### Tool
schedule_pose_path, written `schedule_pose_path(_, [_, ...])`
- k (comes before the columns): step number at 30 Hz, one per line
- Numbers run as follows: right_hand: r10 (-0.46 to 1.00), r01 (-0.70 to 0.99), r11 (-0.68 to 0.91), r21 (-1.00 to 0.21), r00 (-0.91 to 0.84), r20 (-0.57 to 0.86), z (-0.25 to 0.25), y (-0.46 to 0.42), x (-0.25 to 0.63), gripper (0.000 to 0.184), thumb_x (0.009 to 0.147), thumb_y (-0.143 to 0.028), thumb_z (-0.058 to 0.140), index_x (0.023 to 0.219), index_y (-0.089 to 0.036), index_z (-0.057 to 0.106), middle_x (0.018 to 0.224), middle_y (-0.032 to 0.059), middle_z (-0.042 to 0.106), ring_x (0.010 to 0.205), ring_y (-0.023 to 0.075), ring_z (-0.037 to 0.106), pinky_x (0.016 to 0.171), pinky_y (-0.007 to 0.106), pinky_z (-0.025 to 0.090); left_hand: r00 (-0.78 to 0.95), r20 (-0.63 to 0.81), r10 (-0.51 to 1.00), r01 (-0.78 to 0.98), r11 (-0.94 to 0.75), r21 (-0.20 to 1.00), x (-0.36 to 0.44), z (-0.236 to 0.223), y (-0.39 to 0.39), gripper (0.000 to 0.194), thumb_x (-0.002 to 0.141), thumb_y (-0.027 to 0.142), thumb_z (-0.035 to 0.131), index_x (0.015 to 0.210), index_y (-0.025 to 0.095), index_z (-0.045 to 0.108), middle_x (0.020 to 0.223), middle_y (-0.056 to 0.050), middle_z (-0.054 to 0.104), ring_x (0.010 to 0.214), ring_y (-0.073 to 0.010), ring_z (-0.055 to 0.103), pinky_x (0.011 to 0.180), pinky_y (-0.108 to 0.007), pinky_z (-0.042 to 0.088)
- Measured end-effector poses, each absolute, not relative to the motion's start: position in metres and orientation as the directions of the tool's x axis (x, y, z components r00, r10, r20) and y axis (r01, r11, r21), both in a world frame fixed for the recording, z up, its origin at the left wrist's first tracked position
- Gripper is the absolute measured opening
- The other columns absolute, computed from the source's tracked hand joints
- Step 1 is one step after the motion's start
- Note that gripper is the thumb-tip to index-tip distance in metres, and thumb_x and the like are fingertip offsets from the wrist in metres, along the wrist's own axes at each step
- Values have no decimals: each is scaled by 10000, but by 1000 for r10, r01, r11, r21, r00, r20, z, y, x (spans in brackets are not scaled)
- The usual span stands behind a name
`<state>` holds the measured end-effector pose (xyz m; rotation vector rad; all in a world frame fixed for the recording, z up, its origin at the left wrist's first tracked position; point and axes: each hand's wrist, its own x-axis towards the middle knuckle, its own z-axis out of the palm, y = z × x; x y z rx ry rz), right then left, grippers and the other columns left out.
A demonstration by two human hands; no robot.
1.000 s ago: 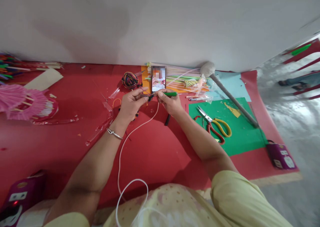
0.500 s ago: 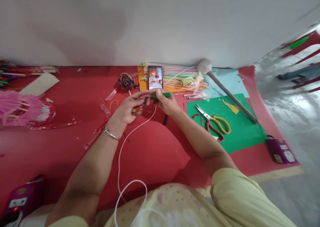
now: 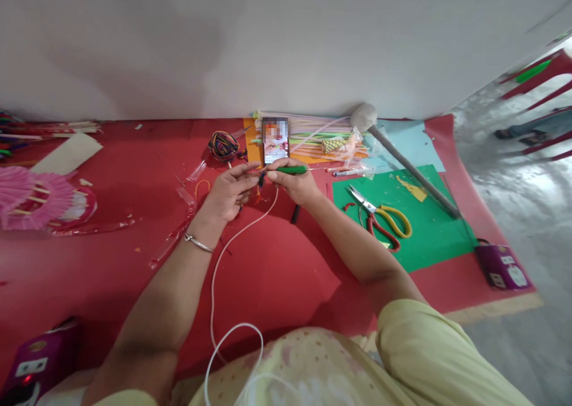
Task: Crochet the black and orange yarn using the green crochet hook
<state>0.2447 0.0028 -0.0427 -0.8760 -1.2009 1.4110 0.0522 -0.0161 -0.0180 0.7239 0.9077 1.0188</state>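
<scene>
My left hand and my right hand meet over the red mat, just in front of a phone leaning against the wall. My right hand is closed round a green stick that lies level, pointing right. My left hand pinches a thin dark and red strand at the stick's left end. A white cable runs from under my hands down toward my lap.
A ball of coloured cord lies left of the phone, with long straws behind it. On the green sheet to the right lie scissors. A grey pole crosses there. Pink fans sit at far left.
My left fingers drew in from a looser spread to a pinch at the stick's end. Both hands stayed in nearly the same place.
</scene>
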Motion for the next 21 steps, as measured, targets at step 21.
schedule_pose_path(21, [996,-188,-3,-982,-83,13,-33,-1,241,350,615,-458,978,791,-215,798,768,-6,755,662,105,565,622,255,456,8,-96,995,-229,95,969,58,-29,-14,507,562,331,975,1018,171,823,875,-58,791,807,-176,718,693,-275,547])
